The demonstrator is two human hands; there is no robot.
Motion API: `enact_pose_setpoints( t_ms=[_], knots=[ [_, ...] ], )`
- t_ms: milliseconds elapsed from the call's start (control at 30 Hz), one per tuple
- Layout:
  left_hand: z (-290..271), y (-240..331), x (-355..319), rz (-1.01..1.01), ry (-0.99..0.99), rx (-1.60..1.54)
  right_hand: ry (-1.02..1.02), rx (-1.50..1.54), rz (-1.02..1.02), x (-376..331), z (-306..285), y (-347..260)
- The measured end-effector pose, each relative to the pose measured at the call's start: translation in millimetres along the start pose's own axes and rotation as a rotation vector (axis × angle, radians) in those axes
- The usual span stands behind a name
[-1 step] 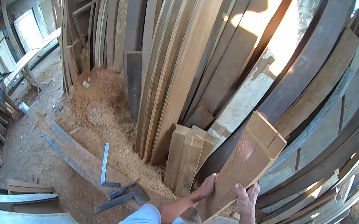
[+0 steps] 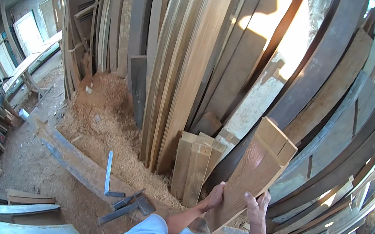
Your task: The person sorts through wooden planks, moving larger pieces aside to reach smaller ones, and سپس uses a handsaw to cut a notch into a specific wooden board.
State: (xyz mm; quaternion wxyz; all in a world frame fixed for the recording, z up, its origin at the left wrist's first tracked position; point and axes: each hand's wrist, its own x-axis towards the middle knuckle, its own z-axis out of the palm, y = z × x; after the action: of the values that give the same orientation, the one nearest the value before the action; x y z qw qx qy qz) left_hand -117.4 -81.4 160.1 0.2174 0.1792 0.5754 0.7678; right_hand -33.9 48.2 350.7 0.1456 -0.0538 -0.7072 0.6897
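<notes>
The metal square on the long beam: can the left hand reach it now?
Probably not at once: the left hand grips the short boards together with the right hand, while the metal square lies apart, lower left.

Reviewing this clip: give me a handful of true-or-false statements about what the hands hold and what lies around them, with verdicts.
1. Both hands grip a short stack of brown wooden boards, left hand on its left edge, right hand on its right edge. True.
2. The held boards lie flat on the ground. False: they are raised and tilted toward the leaning planks.
3. A metal carpenter's square lies on the long plank on the ground. True.
4. A pile of sawdust sits at the foot of the tall leaning planks. True.
5. The short upright boards stand to the right of the held stack. False: they stand to its left.
</notes>
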Motion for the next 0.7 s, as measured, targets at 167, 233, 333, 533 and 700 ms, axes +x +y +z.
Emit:
enact_pose_setpoints(
  t_ms=[167,233,333,533,700],
  knots=[
    [3.8,16.6,-2.7,-0.063,-0.032,0.035,-0.023,-0.043,-0.054,0.3,-5.6,2.0],
    [2.1,13.5,-2.4,-0.048,-0.040,0.044,-0.022,-0.018,-0.067,-0.7,-1.9,-4.2],
    [2.1,11.9,-4.3,-0.039,-0.017,0.068,-0.017,-0.074,-0.110,-2.8,-0.1,-9.1],
    [-1.5,-1.6,-4.5,-0.033,0.001,0.034,-0.032,-0.090,-0.170,-7.1,6.3,-21.0],
    [-5.3,-25.7,-0.1,-0.023,0.017,-0.002,-0.061,-0.115,-0.173,-10.6,0.5,-21.9]
  ],
)
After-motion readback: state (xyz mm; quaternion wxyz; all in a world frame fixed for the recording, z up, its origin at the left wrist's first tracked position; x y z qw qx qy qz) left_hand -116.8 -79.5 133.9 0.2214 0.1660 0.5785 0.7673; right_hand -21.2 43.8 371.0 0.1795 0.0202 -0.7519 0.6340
